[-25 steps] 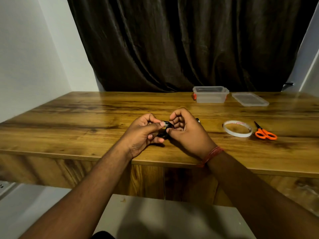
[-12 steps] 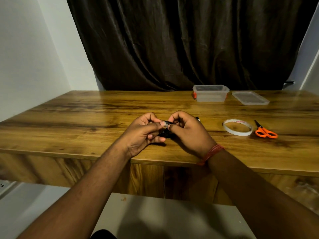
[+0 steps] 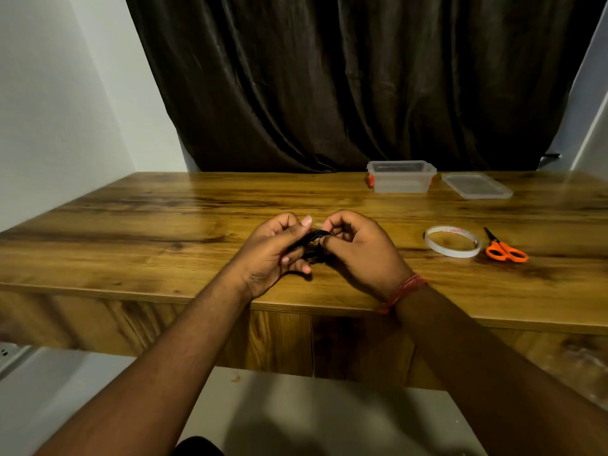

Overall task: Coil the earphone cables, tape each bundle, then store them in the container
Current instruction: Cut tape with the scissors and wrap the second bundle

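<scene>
Black earphone cable bundle sits between both hands, just above the near-centre of the counter. It reads as a tight dark coil of several thin loops stacked together; strands are glossy, roughly oval in outline.

Left hand: fingers curled around the bundle's left side, thumb laid along the top, nail pointing right. It grips the coil.

Right hand: fingers curled in, thumb and forefinger pinching the bundle's right edge. A faint pale, translucent sliver shows just above the coil between the two thumbs; too blurred to say what it is or whether it's stuck down.

Hard to make out: earbuds and plug are not distinguishable, most of the coil is covered by fingers, and its underside is in shadow. Cannot tell if the bundle touches the counter.

Red thread band on the right wrist.

Right of the hands, well apart: tape roll lying flat, orange-handled scissors just beside it on its right. Far right of centre: clear container with orange side clips, open; contents cannot be read through the walls. Its clear lid lies flat just to the right of it.

Dark curtain behind the counter. Both forearms are cut off by the bottom frame edge.
</scene>
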